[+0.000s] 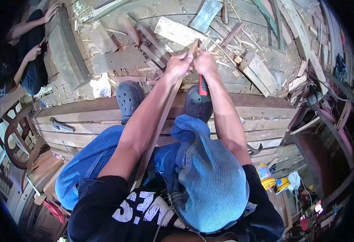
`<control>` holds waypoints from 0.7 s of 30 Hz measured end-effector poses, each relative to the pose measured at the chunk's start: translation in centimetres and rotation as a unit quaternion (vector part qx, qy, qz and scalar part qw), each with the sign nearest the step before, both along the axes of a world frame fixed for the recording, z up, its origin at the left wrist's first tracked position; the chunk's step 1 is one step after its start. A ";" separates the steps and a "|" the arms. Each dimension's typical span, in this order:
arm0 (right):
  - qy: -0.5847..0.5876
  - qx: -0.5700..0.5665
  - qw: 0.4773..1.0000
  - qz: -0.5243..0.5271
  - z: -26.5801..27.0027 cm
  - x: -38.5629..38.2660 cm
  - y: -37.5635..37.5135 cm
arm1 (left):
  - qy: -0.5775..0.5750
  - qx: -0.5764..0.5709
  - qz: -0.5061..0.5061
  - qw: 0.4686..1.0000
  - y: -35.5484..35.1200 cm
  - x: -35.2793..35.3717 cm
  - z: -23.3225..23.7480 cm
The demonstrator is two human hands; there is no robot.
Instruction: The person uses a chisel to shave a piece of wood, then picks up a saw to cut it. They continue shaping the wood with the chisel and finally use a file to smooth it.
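My left hand (179,65) is wrapped round a long narrow wooden strip (160,117), which runs from its raised upper tip back between my arms to my lap. Close beside it on the right, my right hand (204,62) is closed round a tool with a red and black handle (203,86). The handle's lower end sticks out below my fist, above my right shoe. Most of the tool's working end is hidden by my fingers, near the strip's tip.
Planks, offcuts and shavings lie around a pale board (177,31) ahead. A thick beam (66,48) lies at left, beside a co-worker's hands (33,52). A hammer (62,125) rests on the stacked planks. Wooden blocks (259,72) lie at right, yellow-lidded containers (267,177) lower right.
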State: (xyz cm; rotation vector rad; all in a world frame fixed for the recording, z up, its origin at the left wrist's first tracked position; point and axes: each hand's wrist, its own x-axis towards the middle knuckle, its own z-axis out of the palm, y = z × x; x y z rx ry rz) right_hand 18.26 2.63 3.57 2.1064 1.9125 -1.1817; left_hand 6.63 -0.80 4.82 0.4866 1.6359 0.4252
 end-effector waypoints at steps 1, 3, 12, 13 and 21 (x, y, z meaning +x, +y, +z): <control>0.034 -0.072 0.995 -0.054 1.0 0.1 0.2 | -0.042 -0.036 -0.016 0.998 0.5 -0.6 1.9; 0.073 -0.137 0.981 -0.114 2.8 0.3 0.3 | -0.064 -0.041 -0.018 0.997 0.1 -1.3 1.4; 0.019 -0.040 0.999 0.011 5.5 -0.1 -0.7 | 0.031 -0.005 -0.045 0.999 -0.1 -0.3 0.3; 0.015 -0.059 0.998 0.024 5.4 -0.1 -0.5 | 0.066 -0.007 -0.088 0.994 -0.1 -0.4 0.2; 0.008 -0.112 0.993 0.034 1.1 0.0 2.4 | 0.102 0.003 -0.121 0.987 -0.4 -0.2 -0.6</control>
